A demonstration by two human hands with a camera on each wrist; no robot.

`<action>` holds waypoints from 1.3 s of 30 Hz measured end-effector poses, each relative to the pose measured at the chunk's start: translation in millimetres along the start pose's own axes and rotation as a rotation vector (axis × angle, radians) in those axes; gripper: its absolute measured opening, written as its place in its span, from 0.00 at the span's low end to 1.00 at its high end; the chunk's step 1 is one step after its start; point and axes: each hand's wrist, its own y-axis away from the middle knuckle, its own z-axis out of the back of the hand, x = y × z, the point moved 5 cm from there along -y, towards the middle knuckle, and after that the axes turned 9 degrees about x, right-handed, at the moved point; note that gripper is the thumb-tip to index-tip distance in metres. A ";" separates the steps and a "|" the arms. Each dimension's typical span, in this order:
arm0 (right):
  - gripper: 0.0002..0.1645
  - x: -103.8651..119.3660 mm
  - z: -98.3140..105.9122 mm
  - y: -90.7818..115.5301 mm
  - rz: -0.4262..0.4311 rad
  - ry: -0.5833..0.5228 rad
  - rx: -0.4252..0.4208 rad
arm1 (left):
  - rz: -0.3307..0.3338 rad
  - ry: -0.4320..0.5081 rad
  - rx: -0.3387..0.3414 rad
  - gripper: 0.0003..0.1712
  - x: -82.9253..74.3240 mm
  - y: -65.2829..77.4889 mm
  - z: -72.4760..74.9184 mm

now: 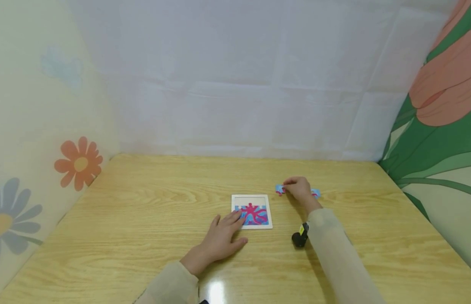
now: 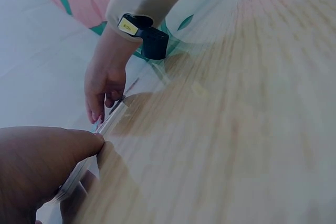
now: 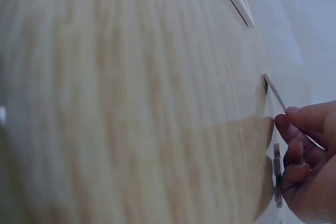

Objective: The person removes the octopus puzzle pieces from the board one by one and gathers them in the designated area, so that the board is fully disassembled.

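Puzzle pieces (image 1: 279,189), seemingly 2 loose: right fingers (image 1: 290,181) pinch 1; left fingers (image 1: 232,216), extended, touch 1 tray (image 1: 258,201).

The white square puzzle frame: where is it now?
In the head view, the white square puzzle frame lies on the light wooden table, slightly right of centre, with the person's left hand over its lower-left part.

No legible text, yellow label (image 2: 127,26) on black wrist camera (image 2: 155,44), its marks blurred
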 end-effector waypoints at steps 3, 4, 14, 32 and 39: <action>0.08 46.3 7.3 32.5 -0.024 -0.027 0.013 | 0.000 0.003 0.004 0.32 -0.6 -0.2 -0.3; 0.07 63.0 10.0 44.4 -0.039 -0.026 0.000 | 0.001 0.001 0.008 0.32 -0.8 -0.2 -0.5; 0.09 130.7 19.1 95.5 -0.155 -0.020 -0.015 | 0.001 0.007 0.017 0.33 -2.3 0.8 0.0; 0.11 162.5 3.9 122.6 -0.081 -0.302 0.065 | 0.011 -0.003 0.012 0.32 1.4 1.7 1.2; 0.12 157.2 -4.6 125.2 -0.097 -0.283 0.054 | 0.015 0.001 0.014 0.33 1.8 2.3 2.3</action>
